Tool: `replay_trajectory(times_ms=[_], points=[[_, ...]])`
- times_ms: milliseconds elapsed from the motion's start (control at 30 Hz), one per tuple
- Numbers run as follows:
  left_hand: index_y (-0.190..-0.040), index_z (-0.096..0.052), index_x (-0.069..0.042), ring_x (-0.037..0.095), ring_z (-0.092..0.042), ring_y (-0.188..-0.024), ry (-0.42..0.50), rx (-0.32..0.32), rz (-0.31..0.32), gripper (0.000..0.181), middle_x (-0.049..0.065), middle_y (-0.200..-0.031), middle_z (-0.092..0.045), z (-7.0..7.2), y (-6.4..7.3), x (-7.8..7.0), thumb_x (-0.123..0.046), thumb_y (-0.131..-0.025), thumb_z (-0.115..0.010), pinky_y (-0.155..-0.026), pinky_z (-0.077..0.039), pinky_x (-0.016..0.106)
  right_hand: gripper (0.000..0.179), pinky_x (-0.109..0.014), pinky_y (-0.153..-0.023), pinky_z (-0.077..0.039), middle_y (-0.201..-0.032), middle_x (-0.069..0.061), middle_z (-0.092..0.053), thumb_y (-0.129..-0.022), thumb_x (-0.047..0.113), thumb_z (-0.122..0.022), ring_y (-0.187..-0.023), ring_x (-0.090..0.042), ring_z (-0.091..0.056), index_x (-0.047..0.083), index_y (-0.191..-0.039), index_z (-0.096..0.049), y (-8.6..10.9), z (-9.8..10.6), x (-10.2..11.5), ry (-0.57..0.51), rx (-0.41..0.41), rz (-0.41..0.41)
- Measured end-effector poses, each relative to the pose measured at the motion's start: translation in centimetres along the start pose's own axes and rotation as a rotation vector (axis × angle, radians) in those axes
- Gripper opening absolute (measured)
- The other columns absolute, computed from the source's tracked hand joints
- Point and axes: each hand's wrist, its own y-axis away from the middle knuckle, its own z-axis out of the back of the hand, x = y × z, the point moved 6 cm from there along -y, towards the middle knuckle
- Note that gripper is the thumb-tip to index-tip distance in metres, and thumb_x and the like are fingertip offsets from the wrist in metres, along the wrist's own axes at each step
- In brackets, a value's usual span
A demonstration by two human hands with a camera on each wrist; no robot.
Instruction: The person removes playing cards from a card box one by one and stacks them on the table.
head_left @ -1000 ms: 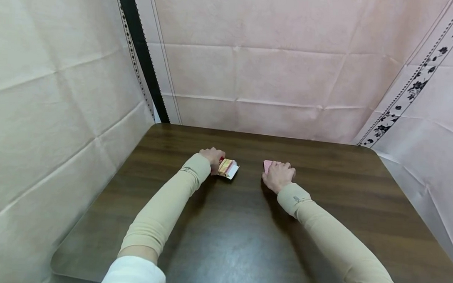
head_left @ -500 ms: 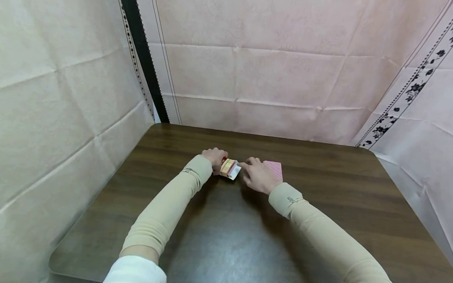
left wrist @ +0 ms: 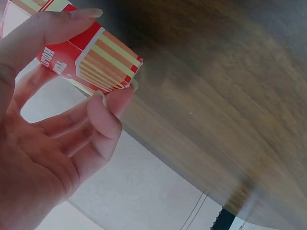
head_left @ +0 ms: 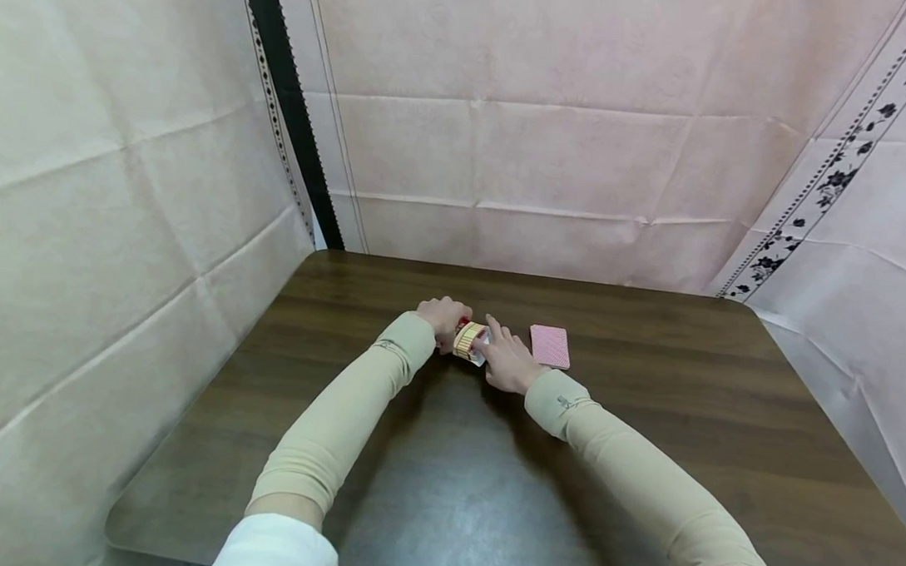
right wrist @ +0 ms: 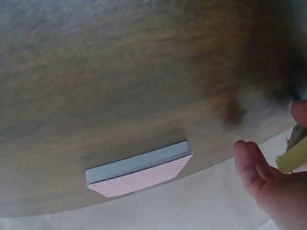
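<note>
L hand (head_left: 444,318) pinches small red cardboard box w/ yellow-and-orange stripes (head_left: 466,338) btwn thumb & fingers, over far half of dark brown wood-grain table w/ rounded corners (head_left: 682,383); can't tell if box touches tabletop. R hand (head_left: 507,361) is at box's white-flapped end, thumb & index apart; can't tell if it's pinching the flap. R hand covers part of that end, L hand hides much of the red end. Just right of R hand: flat rectangular stack of pink-patterned cards w/ white sides (head_left: 550,347), on table, apart from box, R hand btwn the two. Beige sleeves (head_left: 641,464) on both forearms. Behind table: creased pale pink sheet (head_left: 562,162); at left, creased off-white sheet (head_left: 110,221) & slanting black strip w/ toothed edge (head_left: 294,119); at right, white band w/ black flowers (head_left: 834,188).
</note>
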Motion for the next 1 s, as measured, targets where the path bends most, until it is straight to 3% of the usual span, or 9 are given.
replay_trajectory(times_ms=[133, 367, 600, 733, 1000], points=[[-0.116, -0.058, -0.021, 0.025, -0.053, -0.087, 0.0, -0.004, 0.003, 0.058, 0.007, -0.108, -0.059, 0.1, 0.0, -0.2, -0.002, -0.066, -0.08, -0.069, -0.047, 0.037, 0.047, -0.058, -0.098, -0.043, -0.154, -0.029, -0.021, -0.084, 0.006, -0.057, -0.127, -0.045, -0.044, 0.013, -0.13, -0.057, 0.0, -0.1, -0.2, -0.018, 0.003, -0.013], [-0.114, -0.058, -0.02, 0.025, -0.055, -0.089, -0.017, 0.006, 0.051, 0.058, 0.009, -0.11, -0.06, -0.8, -0.5, 1.2, -0.002, -0.065, -0.081, -0.07, -0.049, 0.039, 0.049, -0.056, -0.097, -0.045, -0.15, -0.028, -0.032, -0.086, 0.008, -0.057, -0.126, -0.043, -0.047, 0.015, -0.134, -0.056, 0.4, -0.1, -0.3, -0.058, -0.074, 0.019], [-0.117, -0.057, -0.018, 0.025, -0.055, -0.091, 0.014, 0.013, 0.048, 0.056, 0.009, -0.11, -0.06, -0.8, 0.3, 1.4, -0.001, -0.068, -0.076, -0.07, -0.048, 0.038, 0.048, -0.049, -0.1, -0.044, -0.132, -0.021, -0.053, -0.087, 0.033, -0.071, -0.118, -0.035, -0.052, 0.013, -0.129, -0.06, 0.8, 0.6, -0.4, -0.118, -0.17, 0.057], [-0.116, -0.057, -0.017, 0.024, -0.055, -0.088, 0.017, 0.015, 0.053, 0.054, 0.008, -0.107, -0.06, -0.9, -0.4, 1.3, -0.002, -0.068, -0.078, -0.07, -0.048, 0.037, 0.047, -0.046, -0.098, -0.046, -0.123, -0.016, -0.058, -0.086, 0.041, -0.07, -0.113, -0.031, -0.054, 0.014, -0.124, -0.062, 0.6, 0.8, -0.5, -0.134, -0.195, 0.038], [-0.112, -0.058, -0.017, 0.024, -0.055, -0.09, 0.007, 0.02, 0.083, 0.053, 0.008, -0.108, -0.061, -1.2, -0.7, 2.1, -0.002, -0.066, -0.079, -0.072, -0.049, 0.039, 0.055, -0.048, -0.089, -0.044, -0.117, -0.015, -0.056, -0.087, 0.034, -0.065, -0.108, -0.032, -0.052, 0.014, -0.136, -0.051, 1.3, 0.7, -1.2, -0.081, -0.199, 0.009]])
